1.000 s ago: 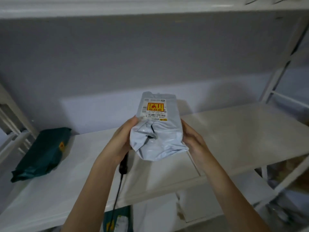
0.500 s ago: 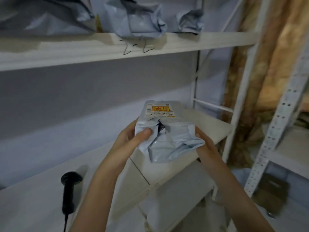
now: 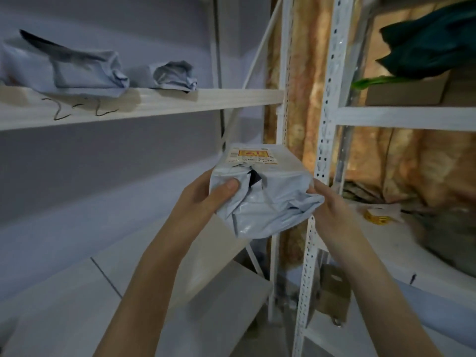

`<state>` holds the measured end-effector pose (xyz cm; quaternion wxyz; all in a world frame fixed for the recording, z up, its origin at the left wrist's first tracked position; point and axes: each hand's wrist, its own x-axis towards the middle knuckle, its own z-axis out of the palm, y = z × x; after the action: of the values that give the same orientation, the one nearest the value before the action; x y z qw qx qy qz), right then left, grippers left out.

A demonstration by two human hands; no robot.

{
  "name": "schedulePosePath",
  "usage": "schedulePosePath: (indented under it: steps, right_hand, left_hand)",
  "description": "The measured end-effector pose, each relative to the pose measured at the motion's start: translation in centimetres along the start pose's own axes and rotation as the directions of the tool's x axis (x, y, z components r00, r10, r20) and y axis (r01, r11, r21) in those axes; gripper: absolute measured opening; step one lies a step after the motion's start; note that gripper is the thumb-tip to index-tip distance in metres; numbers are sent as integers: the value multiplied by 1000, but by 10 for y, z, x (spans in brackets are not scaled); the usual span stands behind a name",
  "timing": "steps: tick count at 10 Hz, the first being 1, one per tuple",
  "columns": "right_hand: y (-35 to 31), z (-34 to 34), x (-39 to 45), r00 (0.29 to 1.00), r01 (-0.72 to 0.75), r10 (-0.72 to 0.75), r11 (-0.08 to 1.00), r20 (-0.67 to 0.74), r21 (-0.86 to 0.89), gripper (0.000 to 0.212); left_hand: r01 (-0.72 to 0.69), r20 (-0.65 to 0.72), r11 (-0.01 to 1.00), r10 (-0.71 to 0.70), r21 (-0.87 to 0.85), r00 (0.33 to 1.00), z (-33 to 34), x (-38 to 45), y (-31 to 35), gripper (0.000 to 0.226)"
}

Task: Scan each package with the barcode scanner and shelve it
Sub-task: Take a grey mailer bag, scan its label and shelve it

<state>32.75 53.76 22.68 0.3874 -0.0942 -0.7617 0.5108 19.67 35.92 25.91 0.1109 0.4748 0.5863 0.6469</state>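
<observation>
I hold a grey poly-mailer package [image 3: 270,194] in both hands, in front of the right end of the white shelving. Its yellow and red label with a barcode faces up at the far end. My left hand [image 3: 203,194] grips the near left side with the thumb on top. My right hand [image 3: 327,204] holds the crumpled near right corner. The barcode scanner is out of view.
Two grey mailers [image 3: 85,73] [image 3: 175,76] lie on the upper shelf board [image 3: 206,99], marked "2-2". A white perforated upright [image 3: 327,124] stands just right of the package. The neighbouring rack holds a dark green bag [image 3: 427,45] on a cardboard box [image 3: 401,91].
My view has swung right and up. The scanner and the green package on the lower shelf have left the frame. The package stays in both hands, now near the shelf's right upright.
</observation>
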Motion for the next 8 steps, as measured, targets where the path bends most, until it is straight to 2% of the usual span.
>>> schedulePosePath:
  steps: [1, 2, 3, 5, 6, 7, 8]
  right_hand:
    - [-8, -28, 27, 979, 201, -201, 979, -4, -46, 77]
    - [-18, -57, 53, 952, 289, -289, 957, 97, 14, 47]
    - [-20, -88, 93, 916, 380, -382, 924, 122, 37, 21]
    - [-36, -105, 162, 883, 417, -447, 888, 145, 194, 31]
    - [-27, -100, 194, 886, 422, -447, 888, 126, 179, 32]
    - [-6, -88, 232, 870, 475, -482, 876, 107, 87, 35]
    - [6, -75, 252, 827, 550, -556, 831, 84, 82, 33]
  left_hand:
    - [-73, -9, 997, 74, 38, 997, 23, 27, 11, 39]
    - [-105, -31, 991, 107, 80, 994, 44, 61, 19, 17]
    - [-165, -62, 977, 175, 133, 983, 63, 94, 30, 13]
    - [-225, -109, 940, 259, 255, 960, 73, 143, 54, 15]
    - [-216, -169, 921, 281, 323, 945, 70, 160, 58, 20]
    - [-193, -220, 901, 294, 388, 930, 63, 177, 56, 31]
    - [-173, -261, 876, 314, 450, 913, 54, 194, 50, 43]
